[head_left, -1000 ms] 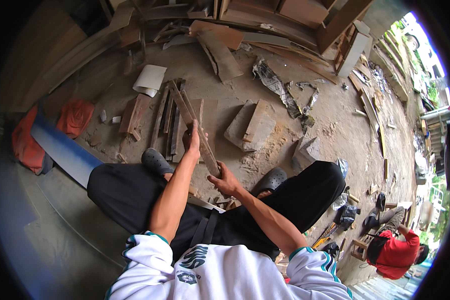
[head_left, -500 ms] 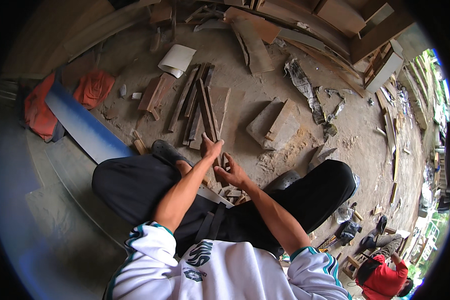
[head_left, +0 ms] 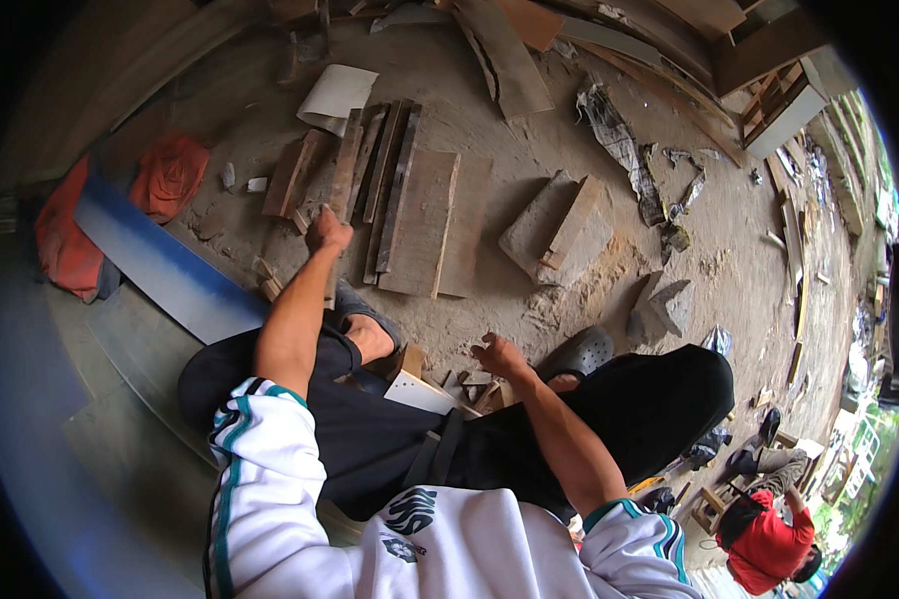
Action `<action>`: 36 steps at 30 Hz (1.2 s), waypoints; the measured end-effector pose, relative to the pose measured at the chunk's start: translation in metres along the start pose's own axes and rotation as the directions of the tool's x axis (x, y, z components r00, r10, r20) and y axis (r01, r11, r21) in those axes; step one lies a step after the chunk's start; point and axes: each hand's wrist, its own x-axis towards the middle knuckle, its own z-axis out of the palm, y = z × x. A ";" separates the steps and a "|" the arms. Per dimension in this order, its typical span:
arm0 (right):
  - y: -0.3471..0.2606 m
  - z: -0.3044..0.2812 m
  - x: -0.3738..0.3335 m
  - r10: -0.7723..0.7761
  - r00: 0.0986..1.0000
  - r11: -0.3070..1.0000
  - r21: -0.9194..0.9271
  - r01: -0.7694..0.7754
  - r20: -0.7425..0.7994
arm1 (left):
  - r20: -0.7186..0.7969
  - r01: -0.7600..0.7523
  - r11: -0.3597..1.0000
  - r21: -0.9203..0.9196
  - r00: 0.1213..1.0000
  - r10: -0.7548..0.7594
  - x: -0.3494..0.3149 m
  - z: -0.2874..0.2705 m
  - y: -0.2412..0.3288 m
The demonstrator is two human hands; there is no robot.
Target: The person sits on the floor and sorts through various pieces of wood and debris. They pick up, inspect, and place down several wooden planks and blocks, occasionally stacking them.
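My left hand [head_left: 330,232] is closed around a long brown wooden strip [head_left: 346,160]; the strip runs beyond my fist and below it toward my left shoe. Just right of it lie several dark wooden strips [head_left: 390,190] side by side on the floor, and next to them a wide flat board [head_left: 420,225]. A short reddish-brown wood piece [head_left: 292,175] lies left of the held strip. Over the floor in front of my right shoe, my right hand [head_left: 502,356] holds nothing, its fingers loosely bent and slightly apart.
A stone slab [head_left: 529,235] with a wood block [head_left: 572,222] on it lies right of centre. Wood offcuts [head_left: 474,387] sit between my legs. At left are a blue-white panel [head_left: 170,260] and orange bags [head_left: 168,177]. A person in red [head_left: 769,539] sits at lower right.
My left hand has moved left and away from me, carrying the strip to the left side of the row. My right hand has parted from the strip and shifted right.
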 end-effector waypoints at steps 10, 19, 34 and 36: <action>0.009 -0.010 -0.003 0.063 0.997 0.991 0.118 -0.058 -0.038 | -0.113 0.063 0.997 0.047 0.992 -0.058 0.065 0.020 -0.043; 0.005 -0.011 -0.004 0.073 0.997 0.995 0.065 -0.073 0.001 | -0.109 -0.326 0.939 0.109 0.935 0.337 0.039 0.051 0.003; 0.032 -0.004 -0.003 0.046 0.995 0.986 0.164 -0.031 -0.094 | 0.349 -0.227 0.974 0.030 0.915 0.202 -0.074 0.121 0.127; 0.033 -0.004 -0.002 0.042 0.992 0.984 0.176 -0.020 -0.123 | 0.311 -0.215 0.976 0.046 0.931 0.190 -0.079 0.116 0.133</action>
